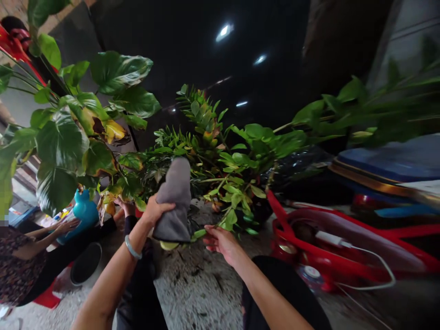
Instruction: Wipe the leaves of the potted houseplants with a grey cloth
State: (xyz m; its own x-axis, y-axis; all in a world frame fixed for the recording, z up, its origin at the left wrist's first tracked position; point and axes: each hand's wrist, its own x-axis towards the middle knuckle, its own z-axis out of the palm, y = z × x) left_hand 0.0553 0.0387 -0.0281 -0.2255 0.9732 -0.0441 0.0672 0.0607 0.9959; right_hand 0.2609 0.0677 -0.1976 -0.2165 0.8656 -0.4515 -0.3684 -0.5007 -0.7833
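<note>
My left hand [156,213], with a pale bangle [132,248] at the wrist, is closed round a grey cloth [176,201] that stands up in a long folded shape. To its right, my right hand [222,244] pinches the tip of a green leafy stem [231,217] between thumb and fingers. The stem hangs low from a cluster of leafy plants [256,137] against a dark glossy surface. A yellowish rounded thing [169,245] shows partly below the cloth; what it is I cannot make out.
A large-leaved plant [62,137] with some yellowed leaves rises at left. Beneath it a seated person [29,256] holds a turquoise gourd-shaped vessel [85,208], beside a grey bucket [88,263]. At right are a red basket [330,245] holding a white plug with a cord [378,256], and a blue-topped stool [388,158].
</note>
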